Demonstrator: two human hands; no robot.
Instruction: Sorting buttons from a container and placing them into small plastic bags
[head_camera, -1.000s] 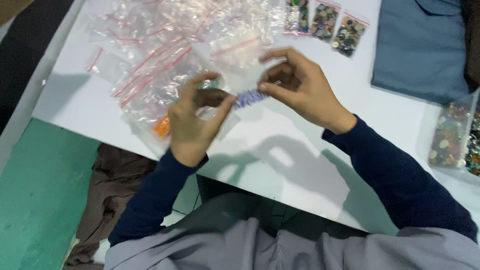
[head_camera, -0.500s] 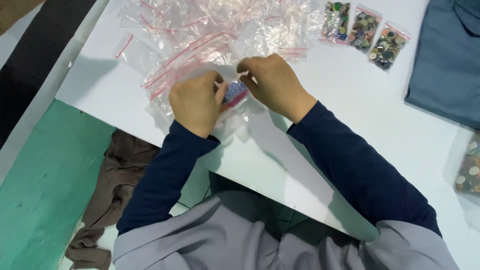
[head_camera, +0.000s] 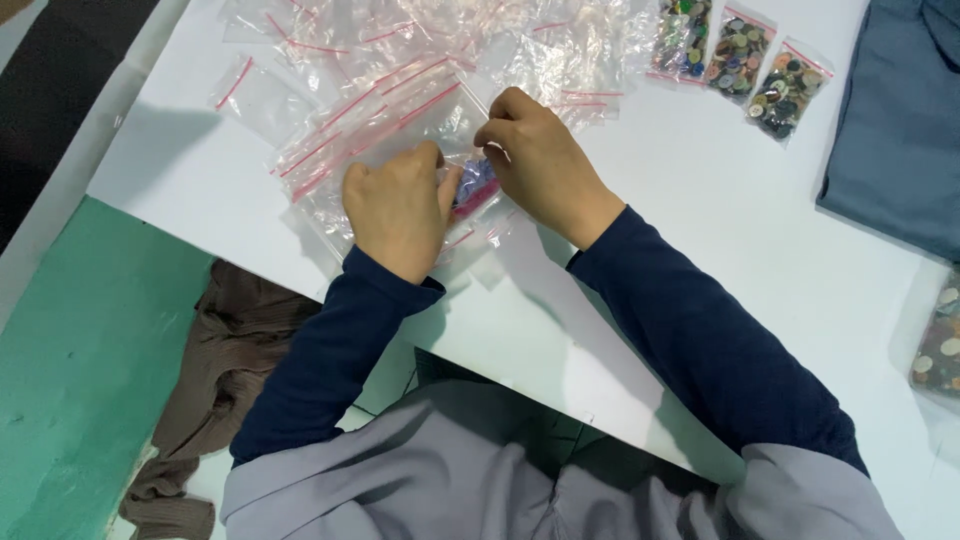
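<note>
My left hand (head_camera: 397, 208) and my right hand (head_camera: 537, 163) meet over a small clear zip bag (head_camera: 474, 186) that holds blue and pink buttons. Both hands pinch this bag between fingers and thumbs, low over the white table (head_camera: 700, 260). Most of the bag is hidden by my fingers. Just beyond my hands lies a heap of empty clear zip bags with red seal strips (head_camera: 400, 70).
Three filled button bags (head_camera: 740, 60) lie in a row at the far right of the heap. A folded blue-grey cloth (head_camera: 900, 120) covers the table's right end, and another container of buttons (head_camera: 940, 350) sits at the right edge. Brown cloth (head_camera: 215, 370) lies on the floor below.
My hands came together from a wider hold on the bag and now press close on it. The view shifted, so the table contents sit further right and up.
</note>
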